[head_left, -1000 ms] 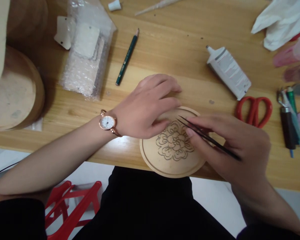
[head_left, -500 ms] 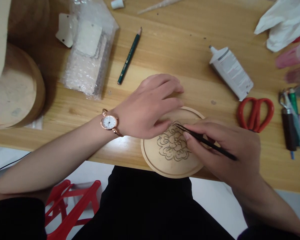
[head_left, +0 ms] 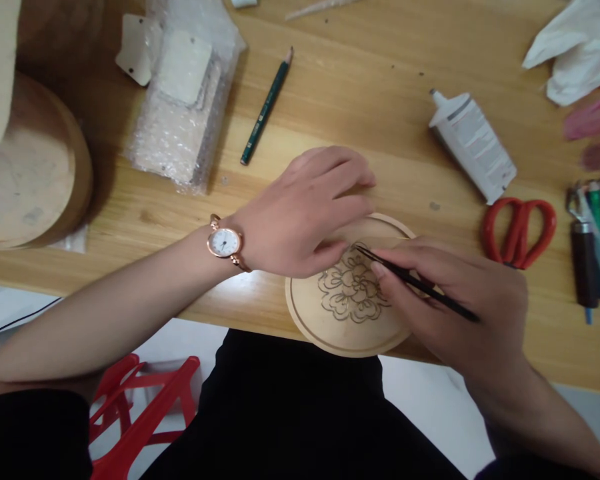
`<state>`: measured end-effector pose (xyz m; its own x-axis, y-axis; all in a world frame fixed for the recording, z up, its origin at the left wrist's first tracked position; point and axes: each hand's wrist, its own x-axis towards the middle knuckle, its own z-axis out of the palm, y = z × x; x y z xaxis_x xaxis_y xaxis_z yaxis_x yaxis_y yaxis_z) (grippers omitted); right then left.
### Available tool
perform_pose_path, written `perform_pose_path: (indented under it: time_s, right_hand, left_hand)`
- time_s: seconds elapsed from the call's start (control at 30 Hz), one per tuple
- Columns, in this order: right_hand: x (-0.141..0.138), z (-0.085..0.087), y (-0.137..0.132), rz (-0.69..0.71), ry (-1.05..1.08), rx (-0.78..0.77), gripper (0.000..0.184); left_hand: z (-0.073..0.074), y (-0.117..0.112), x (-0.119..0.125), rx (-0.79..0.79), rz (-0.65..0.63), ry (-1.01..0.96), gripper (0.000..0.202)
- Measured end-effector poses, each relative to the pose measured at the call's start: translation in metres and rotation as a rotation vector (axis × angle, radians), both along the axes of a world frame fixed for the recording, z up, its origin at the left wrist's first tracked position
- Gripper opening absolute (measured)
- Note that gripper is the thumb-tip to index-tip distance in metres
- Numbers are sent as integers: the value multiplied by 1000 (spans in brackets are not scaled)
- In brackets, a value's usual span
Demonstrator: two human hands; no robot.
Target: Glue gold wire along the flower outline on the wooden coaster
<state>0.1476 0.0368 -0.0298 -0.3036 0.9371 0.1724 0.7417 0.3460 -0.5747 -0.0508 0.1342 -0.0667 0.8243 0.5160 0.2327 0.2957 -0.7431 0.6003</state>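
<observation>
The right hand's fingers (head_left: 405, 267) pinch together on black tweezers (head_left: 420, 283), whose tips reach past the fingertips to a burned flower outline (head_left: 353, 290) on a round wooden plaque (head_left: 320, 330). The left hand (head_left: 303, 217) rests beside the plaque's rim, fingers slightly apart. Fine outline work seems in hand, calling for steady tips.

Black tweezers (head_left: 417, 283) in the right hand (head_left: 460, 300), tips no longer spread but pinched together at the carved flower (head_left: 353, 290)
</observation>
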Motion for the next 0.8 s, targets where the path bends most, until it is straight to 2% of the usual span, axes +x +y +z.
perform_pose_path:
  time_s: [0.37, 0.57, 0.8]
  right_hand:
    - [-2, 1, 1, -4, 25, -18, 15]
    - [-3, 2, 1, -13, 7, -9, 13]
    - [-4, 2, 0, -21, 7, -12, 16]
  left_hand:
    - [0, 1, 0, -31, 12, -28, 24]
    - [-3, 1, 0, 39, -6, -8, 25]
    - [-2, 1, 2, -78, 36, -26, 25]
